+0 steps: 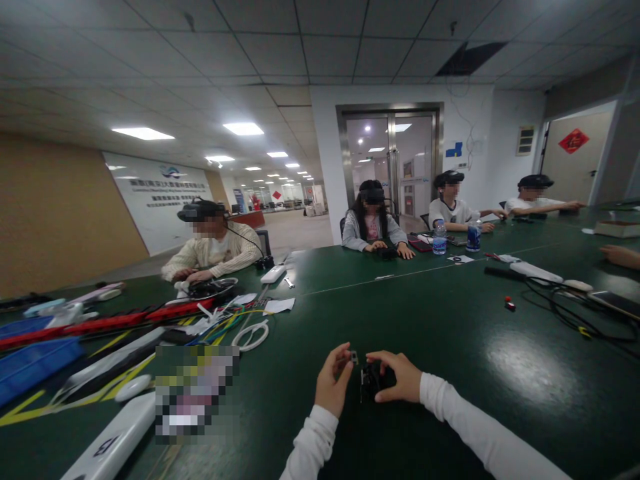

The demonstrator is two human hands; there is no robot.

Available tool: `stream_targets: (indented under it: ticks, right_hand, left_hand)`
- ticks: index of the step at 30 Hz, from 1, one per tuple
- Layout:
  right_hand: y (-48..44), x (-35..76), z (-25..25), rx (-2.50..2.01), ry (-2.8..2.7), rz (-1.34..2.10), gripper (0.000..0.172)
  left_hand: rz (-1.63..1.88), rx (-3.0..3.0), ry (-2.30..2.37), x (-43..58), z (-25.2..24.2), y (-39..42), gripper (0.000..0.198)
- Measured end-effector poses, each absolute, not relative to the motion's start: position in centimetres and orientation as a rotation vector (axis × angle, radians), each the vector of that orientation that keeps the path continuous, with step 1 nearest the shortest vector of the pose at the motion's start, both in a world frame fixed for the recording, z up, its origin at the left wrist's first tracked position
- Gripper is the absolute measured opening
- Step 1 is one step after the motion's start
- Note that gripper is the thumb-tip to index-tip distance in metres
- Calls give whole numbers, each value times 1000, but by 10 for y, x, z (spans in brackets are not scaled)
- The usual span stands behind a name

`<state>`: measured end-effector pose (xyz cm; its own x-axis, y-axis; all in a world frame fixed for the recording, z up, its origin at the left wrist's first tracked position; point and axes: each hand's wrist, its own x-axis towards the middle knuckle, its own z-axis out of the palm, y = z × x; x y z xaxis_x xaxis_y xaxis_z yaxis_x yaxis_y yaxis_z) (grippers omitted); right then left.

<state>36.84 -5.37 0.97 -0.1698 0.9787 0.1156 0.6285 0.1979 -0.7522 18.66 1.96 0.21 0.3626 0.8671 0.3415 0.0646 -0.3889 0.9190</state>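
My left hand pinches a small flat metallic piece between thumb and fingertips, held just above the green table. To its right, my right hand is wrapped round a black boxy device with a thin light edge on its left side. A narrow gap separates the small piece from the device. What exactly the small piece is cannot be made out, and my fingers hide part of the device.
Blue trays, cables and a long white case lie at the left. A small red and black part sits at right, near black cables. Two bottles stand across the green table. Several people wearing headsets sit around it.
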Motion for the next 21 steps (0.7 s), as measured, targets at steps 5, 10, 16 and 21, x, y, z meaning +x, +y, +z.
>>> stream_targets:
  ticks: [5,10,16,21]
  right_hand:
    - [-49,371,-2,-1360,-1929,646,74]
    - [-39,375,-18,-1284,-1879,696,81]
    - [-34,389,-23,-1208,-1745,823,80]
    - [-34,409,-24,-1248,-1616,854,74]
  left_hand:
    - [958,2075,710,199,5,-4,32]
    - [882,2256,708,199,5,-5,36]
    - [889,2334,841,182,1,18,39]
    - [887,2377,1160,147,0,51,42]
